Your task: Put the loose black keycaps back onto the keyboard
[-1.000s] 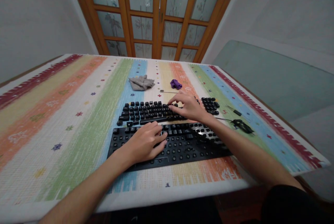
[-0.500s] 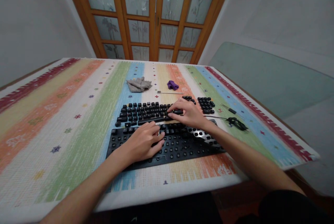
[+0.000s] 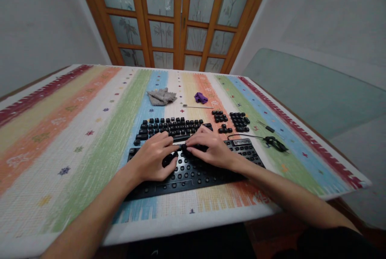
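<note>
The black keyboard is lying near the front edge of the table, many of its switch posts standing bare, and both hands are working over its top rows. The left hand is curling there with thumb and forefinger apart, while the right hand is bringing its fingertips close together by a dark key; whether either is pinching anything, I cannot tell. A cap pressed down crooked could be straining its post, and a push from the wrists could be sliding the board over the cloth. Just beyond, the loose keycaps are sitting in tight rows, so a trailing finger could be scattering or mixing them. The coiled cable is lying to the right; a tug on it could be turning the keyboard. Farther off, the thin metal rod, grey cloth and purple cloth are resting well apart from the hands, posing little risk.
</note>
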`<state>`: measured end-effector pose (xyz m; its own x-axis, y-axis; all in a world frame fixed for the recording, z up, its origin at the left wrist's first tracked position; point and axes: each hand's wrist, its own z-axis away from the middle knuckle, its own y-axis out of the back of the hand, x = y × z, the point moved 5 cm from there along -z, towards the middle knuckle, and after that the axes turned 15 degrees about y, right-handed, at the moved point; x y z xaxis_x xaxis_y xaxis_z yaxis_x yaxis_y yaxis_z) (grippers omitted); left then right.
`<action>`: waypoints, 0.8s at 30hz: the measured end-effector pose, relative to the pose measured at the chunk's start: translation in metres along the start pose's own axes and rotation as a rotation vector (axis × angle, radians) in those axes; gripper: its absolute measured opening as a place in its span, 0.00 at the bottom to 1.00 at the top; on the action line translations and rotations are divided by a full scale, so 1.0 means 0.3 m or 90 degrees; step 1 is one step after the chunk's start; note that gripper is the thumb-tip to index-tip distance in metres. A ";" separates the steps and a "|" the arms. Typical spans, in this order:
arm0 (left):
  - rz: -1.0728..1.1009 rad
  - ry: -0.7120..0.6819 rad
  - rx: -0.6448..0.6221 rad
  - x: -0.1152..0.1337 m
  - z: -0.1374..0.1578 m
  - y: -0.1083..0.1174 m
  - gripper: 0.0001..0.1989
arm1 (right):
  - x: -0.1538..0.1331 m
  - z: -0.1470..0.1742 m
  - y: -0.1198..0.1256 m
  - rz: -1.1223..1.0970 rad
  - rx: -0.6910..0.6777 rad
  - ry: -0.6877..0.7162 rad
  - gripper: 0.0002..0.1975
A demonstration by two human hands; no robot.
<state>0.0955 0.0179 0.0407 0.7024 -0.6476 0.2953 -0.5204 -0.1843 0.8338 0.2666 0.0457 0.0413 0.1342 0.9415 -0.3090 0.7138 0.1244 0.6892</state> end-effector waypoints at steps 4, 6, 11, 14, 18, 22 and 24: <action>-0.006 -0.007 -0.008 0.005 0.002 -0.009 0.11 | -0.026 0.007 -0.051 0.020 -0.012 0.056 0.06; -0.010 -0.010 -0.015 0.007 0.003 -0.017 0.11 | -0.029 0.011 -0.067 0.036 -0.023 0.066 0.08; -0.022 -0.015 -0.009 0.010 0.002 -0.028 0.11 | -0.040 0.021 -0.079 0.083 -0.053 0.087 0.08; -0.033 -0.017 -0.007 0.009 0.003 -0.036 0.11 | -0.051 0.027 -0.081 0.106 -0.070 0.102 0.09; -0.047 -0.022 -0.014 0.004 0.007 -0.048 0.11 | -0.065 0.031 -0.082 0.136 -0.078 0.117 0.09; -0.049 -0.026 -0.012 0.000 0.010 -0.053 0.11 | -0.076 0.027 -0.086 0.157 -0.076 0.115 0.10; -0.049 -0.028 -0.008 -0.001 0.010 -0.053 0.11 | -0.075 0.024 -0.086 0.159 -0.069 0.111 0.10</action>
<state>0.1022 0.0188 0.0260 0.7179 -0.6639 0.2095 -0.4595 -0.2259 0.8589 0.2500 0.0189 0.0259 0.1696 0.9855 -0.0102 0.5943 -0.0940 0.7987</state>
